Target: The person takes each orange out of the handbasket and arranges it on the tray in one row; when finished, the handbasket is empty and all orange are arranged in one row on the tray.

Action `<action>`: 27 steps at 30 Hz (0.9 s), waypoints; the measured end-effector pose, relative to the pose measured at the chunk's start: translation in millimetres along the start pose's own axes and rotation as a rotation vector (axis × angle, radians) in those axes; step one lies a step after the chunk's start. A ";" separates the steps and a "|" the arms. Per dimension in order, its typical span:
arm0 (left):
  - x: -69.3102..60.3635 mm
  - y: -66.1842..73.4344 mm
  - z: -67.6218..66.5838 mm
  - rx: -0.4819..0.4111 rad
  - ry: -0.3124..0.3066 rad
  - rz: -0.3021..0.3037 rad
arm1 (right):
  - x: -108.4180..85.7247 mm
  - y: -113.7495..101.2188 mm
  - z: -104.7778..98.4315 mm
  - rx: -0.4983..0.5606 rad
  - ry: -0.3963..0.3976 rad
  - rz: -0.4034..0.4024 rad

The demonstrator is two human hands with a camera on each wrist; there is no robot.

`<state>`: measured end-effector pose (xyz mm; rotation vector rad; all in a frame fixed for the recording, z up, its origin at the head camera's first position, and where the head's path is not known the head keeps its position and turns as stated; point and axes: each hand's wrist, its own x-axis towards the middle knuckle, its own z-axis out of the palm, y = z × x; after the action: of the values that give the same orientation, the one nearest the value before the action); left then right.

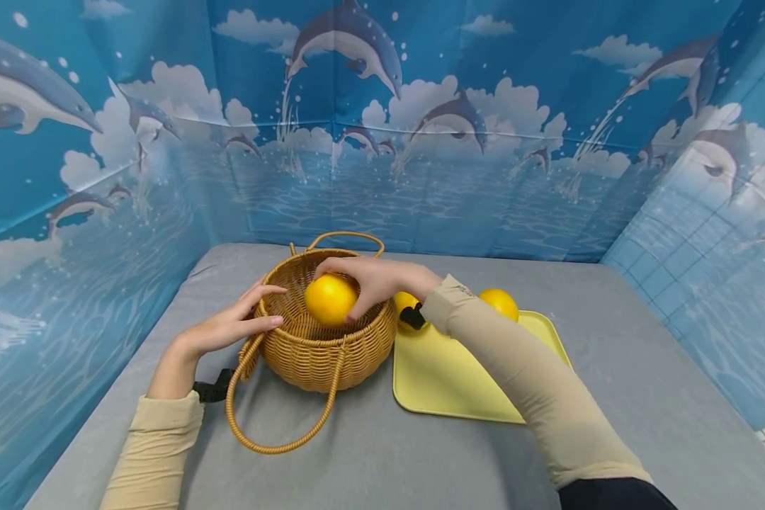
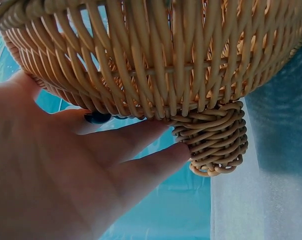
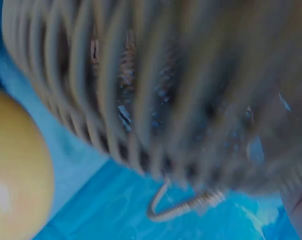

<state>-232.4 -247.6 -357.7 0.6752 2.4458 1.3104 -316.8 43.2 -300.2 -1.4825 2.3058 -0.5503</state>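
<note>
My right hand (image 1: 374, 280) grips an orange (image 1: 331, 300) above the opening of a round wicker basket (image 1: 321, 365). The orange sits within the rim. At the basket's left side, my left hand (image 1: 226, 327) holds the wall, with thumb and one finger over the rim. Other fingers of that left hand (image 2: 91, 160) lie along the outside of the weave, near a woven foot, in the left wrist view. The right wrist view shows blurred basket wall (image 3: 116, 75) and only a sliver of the right hand (image 3: 299, 207) at its edge.
A yellow tray (image 1: 452, 379) lies right of the basket. Two more oranges are by its far side, one (image 1: 499, 303) beyond my right forearm, another (image 1: 405, 304) partly behind a black wrist mount. One basket handle (image 1: 280, 448) droops onto the grey tabletop (image 1: 421, 460); dolphin-print curtains surround it.
</note>
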 end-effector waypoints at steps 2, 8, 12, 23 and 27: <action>-0.4 0.2 0.0 -0.002 0.001 -0.002 | -8.6 -1.0 -4.8 0.038 0.036 -0.030; -1.5 0.6 1.0 -0.005 -0.001 -0.001 | -44.6 -1.9 -17.8 0.183 0.154 -0.028; -2.0 0.4 0.0 -0.003 0.000 0.004 | -76.1 1.4 -25.8 0.218 0.245 0.013; -3.1 0.2 0.1 0.004 -0.001 0.001 | -177.4 23.1 -23.4 0.281 0.499 0.148; -2.8 1.5 0.8 0.003 0.000 0.001 | -210.0 31.5 -14.4 0.297 0.569 0.194</action>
<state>-229.3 -247.8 -356.8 0.6766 2.4483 1.3074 -265.4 249.3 -287.3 -1.0378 2.5795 -1.3274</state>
